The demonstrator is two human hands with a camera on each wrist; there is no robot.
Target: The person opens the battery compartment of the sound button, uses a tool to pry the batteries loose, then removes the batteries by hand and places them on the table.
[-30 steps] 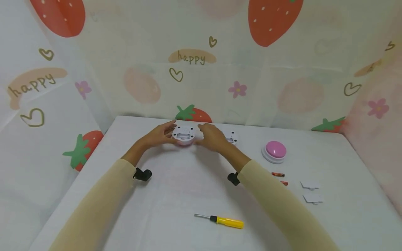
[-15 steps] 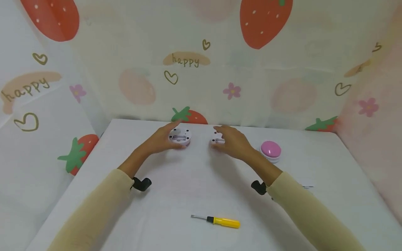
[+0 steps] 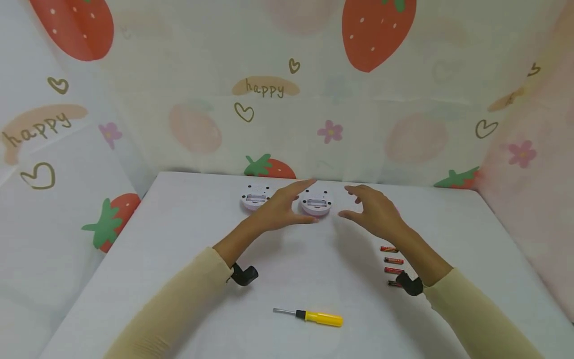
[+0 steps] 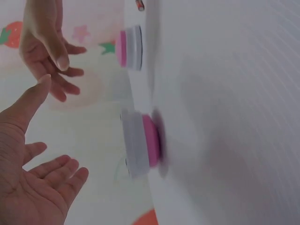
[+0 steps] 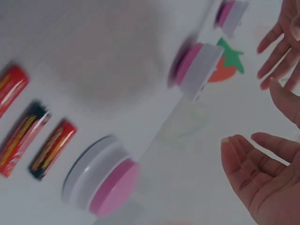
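Observation:
Three round white push buttons with pink domes are on the table. Two lie dome down with their battery slots showing: the left button (image 3: 254, 198) and the middle button (image 3: 316, 203). The third button (image 5: 103, 178) stands dome up, mostly hidden behind my right hand in the head view. My left hand (image 3: 284, 207) is spread at the left side of the middle button, thumb and fingers apart, holding nothing. My right hand (image 3: 378, 212) hovers between the middle and third buttons, fingers loosely bent with nothing in them.
Several red batteries (image 3: 393, 261) lie in a column beside my right forearm. A screwdriver (image 3: 319, 318) with a yellow handle rests near the front. A patterned cloth wall (image 3: 287, 129) stands behind the white table (image 3: 188, 299).
Both hands have moved rightward: the left from the left button to the middle one, the right off the middle button toward the third. The left and middle buttons now stand apart, dome down.

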